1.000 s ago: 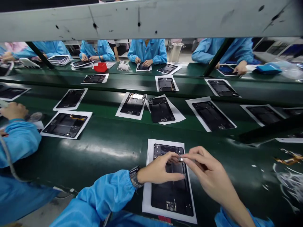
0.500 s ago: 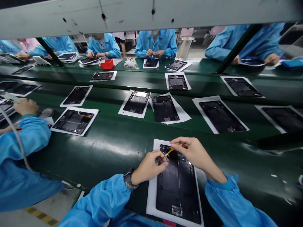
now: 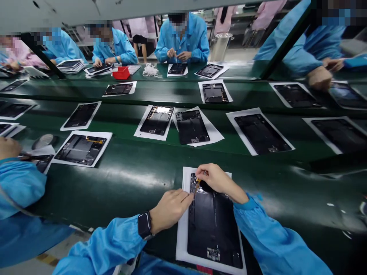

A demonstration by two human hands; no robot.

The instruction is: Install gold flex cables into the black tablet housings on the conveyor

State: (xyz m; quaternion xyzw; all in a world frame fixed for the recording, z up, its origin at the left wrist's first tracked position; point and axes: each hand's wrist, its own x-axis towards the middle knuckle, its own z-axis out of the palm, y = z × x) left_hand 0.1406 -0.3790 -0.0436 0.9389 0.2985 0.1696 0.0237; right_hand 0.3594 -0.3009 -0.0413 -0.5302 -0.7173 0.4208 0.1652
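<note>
A black tablet back housing (image 3: 213, 225) lies on a white sheet (image 3: 181, 244) on the green belt right in front of me. My left hand (image 3: 170, 208) rests at its upper left edge, fingers pressed together and touching the lower end of a small orange flex strip (image 3: 197, 185). My right hand (image 3: 216, 177) is over the housing's top left corner, pinching the strip's upper end. A dark watch (image 3: 144, 225) sits on my left wrist.
Several more housings on white sheets lie along the green belt (image 3: 129, 179), such as one (image 3: 81, 149) at the left and one (image 3: 191, 126) ahead. A co-worker's blue sleeve (image 3: 20, 183) is at my left. People in blue coats work across the line by a red tray (image 3: 120, 72).
Both hands have shifted down to the housing's top left corner, the orange strip now nearly upright between them. The camera tilted up, showing more of the people opposite.
</note>
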